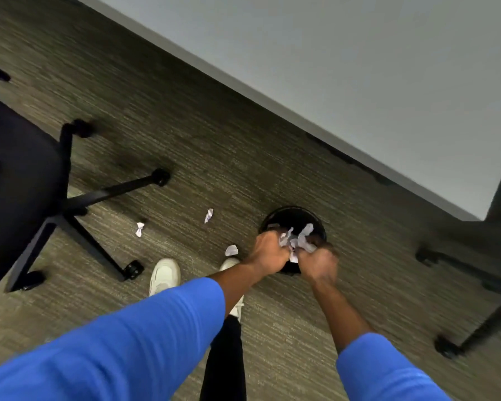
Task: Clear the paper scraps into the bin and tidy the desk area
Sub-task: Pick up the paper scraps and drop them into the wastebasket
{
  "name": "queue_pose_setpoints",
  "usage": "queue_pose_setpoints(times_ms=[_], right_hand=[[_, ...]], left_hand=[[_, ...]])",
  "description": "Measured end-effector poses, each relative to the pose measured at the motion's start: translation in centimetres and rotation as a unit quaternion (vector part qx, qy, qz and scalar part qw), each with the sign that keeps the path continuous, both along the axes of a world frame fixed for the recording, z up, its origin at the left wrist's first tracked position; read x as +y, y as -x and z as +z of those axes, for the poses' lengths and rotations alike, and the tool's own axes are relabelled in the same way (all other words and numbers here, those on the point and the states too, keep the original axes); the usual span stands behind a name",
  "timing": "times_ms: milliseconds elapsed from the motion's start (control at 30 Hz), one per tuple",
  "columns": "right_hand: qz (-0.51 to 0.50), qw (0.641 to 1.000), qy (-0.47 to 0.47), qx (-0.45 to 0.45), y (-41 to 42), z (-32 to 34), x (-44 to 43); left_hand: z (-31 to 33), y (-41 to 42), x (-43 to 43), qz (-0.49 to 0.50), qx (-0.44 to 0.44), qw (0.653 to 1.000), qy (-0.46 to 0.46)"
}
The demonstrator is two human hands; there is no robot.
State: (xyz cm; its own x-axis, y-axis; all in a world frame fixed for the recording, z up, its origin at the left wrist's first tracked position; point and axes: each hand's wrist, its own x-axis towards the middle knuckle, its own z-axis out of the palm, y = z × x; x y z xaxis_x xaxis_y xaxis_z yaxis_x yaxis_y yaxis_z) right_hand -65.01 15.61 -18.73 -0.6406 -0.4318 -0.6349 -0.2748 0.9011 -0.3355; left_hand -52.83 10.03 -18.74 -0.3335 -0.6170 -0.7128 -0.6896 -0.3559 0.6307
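Together, the left hand (268, 253) and right hand (318, 263) clench a crumpled paper wad (298, 240) over the black bin (294, 218), lower centre; three scraps (209, 215) lie left on carpet.

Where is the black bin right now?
The black bin sits on the carpet right of centre, near the white desk, directly under both hands holding paper scraps.

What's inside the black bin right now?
Little shows: the bin interior looks dark, and both hands, left hand and right hand, hold crumpled paper scraps over its opening, covering most of it. Contents cannot be seen.
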Motion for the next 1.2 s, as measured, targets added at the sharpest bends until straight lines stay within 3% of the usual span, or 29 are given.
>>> queue_pose_setpoints(times_ms=[300,667,900,1100,1200], right_hand=[[0.031,0.999,0.011,0.002,0.5,-1.0,-0.6],[0.148,0.988,0.044,0.023,-4.1,-1.3,-0.8],[0.220,0.973,0.065,-0.037,-9.7,-4.4,-2.7],[0.368,0.928,0.008,-0.064,-12.7,-11.1,-4.2],[0.429,0.901,-0.014,-0.063,-13.9,-15.7,-4.1]], left_hand=[[-2.3,-0.9,0.0,0.007,0.047,0.992,-0.118],[-4.7,-8.1,-0.2,0.004,-0.064,0.997,-0.037],[-7.8,-15.5,-1.2,-0.003,-0.128,0.991,-0.028],[-12.8,-22.7,-4.0,-0.103,-0.153,0.983,-0.010],[-16.4,-27.3,-5.5,-0.106,-0.187,0.976,0.022]])
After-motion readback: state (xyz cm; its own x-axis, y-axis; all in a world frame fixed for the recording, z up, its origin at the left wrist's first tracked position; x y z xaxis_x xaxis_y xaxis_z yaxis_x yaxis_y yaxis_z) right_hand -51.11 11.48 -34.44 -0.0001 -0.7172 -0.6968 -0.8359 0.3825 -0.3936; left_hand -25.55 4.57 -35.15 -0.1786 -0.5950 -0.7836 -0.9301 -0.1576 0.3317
